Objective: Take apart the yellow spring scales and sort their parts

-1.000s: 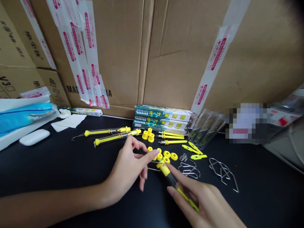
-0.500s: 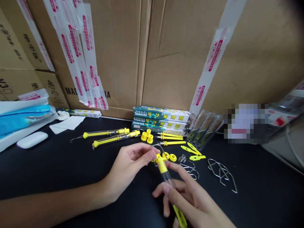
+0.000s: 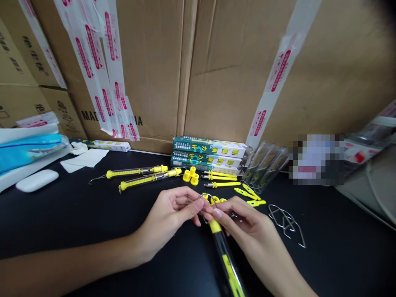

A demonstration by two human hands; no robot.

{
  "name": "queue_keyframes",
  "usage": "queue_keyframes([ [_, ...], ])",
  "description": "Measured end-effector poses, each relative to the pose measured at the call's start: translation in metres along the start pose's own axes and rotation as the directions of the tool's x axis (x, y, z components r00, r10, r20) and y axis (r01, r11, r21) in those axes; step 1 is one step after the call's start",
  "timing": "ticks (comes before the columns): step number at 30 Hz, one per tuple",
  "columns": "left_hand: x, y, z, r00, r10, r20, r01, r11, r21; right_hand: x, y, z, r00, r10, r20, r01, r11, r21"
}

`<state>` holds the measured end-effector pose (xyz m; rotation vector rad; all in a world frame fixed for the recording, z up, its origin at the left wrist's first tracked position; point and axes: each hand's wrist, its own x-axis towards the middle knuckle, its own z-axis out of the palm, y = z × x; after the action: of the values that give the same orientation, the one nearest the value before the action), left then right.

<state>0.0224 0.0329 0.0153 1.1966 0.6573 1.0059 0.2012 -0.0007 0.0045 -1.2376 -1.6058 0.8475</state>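
Observation:
My left hand (image 3: 173, 220) is closed, pinching the bent wire hanger (image 3: 214, 199) at the top of a spring scale. The scale's clear tube (image 3: 223, 247) has a yellow cap (image 3: 215, 225) and a yellow strip inside; it slants down toward me, its lower end cut off by the frame. My right hand (image 3: 247, 231) closes its thumb and fingers around the cap end, where the wire meets it; the exact joint is hidden by fingertips. Just behind the fingers lie yellow rings (image 3: 214, 200), partly covered.
Two spring scales (image 3: 136, 172) lie at left. Yellow caps (image 3: 191, 176), yellow rods (image 3: 221, 185), flat yellow pieces (image 3: 256, 203), clear tubes (image 3: 265, 167) and bent wires (image 3: 287, 222) surround the hands. Stacked boxes (image 3: 210, 153) stand against a cardboard wall (image 3: 235, 82). A white case (image 3: 37, 180) sits left.
My right hand has moved up from the tube to the yellow cap and wire. The left hand keeps its pinch on the wire. The view has shifted slightly.

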Motion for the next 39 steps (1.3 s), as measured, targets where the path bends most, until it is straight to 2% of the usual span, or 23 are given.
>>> queue_keyframes([
  [2,0.001,-0.001,-0.001,1.000,-0.007,0.001,0.007,1.000,-0.015,-0.001,0.000,0.001,1.000,0.016,0.004,-0.016,1.000,-0.007],
  [7,0.003,-0.002,-0.002,0.999,-0.033,0.017,0.033,0.999,0.005,-0.007,-0.002,0.004,0.994,0.019,0.111,-0.012,0.998,-0.068],
  [12,0.004,-0.002,0.001,0.994,-0.090,0.068,0.088,0.996,0.035,-0.005,-0.006,0.004,0.994,0.059,0.092,-0.039,0.978,-0.204],
  [14,0.004,-0.002,0.002,0.988,-0.132,0.076,0.128,0.991,0.044,-0.004,-0.004,0.004,0.995,0.025,0.100,0.003,0.961,-0.276],
  [17,0.004,-0.003,0.002,0.985,-0.160,0.067,0.154,0.984,0.086,-0.004,0.001,0.005,0.989,-0.103,0.108,0.138,0.910,-0.391],
  [20,0.003,-0.005,0.000,0.990,-0.113,0.080,0.099,0.982,0.161,-0.007,0.007,0.006,0.963,-0.235,0.134,0.271,0.850,-0.451],
  [22,0.001,-0.007,-0.001,0.991,-0.098,0.093,0.078,0.978,0.193,-0.008,0.009,0.006,0.948,-0.277,0.158,0.319,0.823,-0.469],
  [29,-0.004,-0.009,-0.003,0.988,-0.085,0.132,0.045,0.958,0.282,-0.009,0.011,0.007,0.922,-0.326,0.207,0.386,0.775,-0.501],
  [39,-0.004,0.005,-0.002,0.982,0.007,0.187,-0.094,0.882,0.461,-0.009,0.009,0.005,0.918,-0.321,0.232,0.395,0.789,-0.471],
])
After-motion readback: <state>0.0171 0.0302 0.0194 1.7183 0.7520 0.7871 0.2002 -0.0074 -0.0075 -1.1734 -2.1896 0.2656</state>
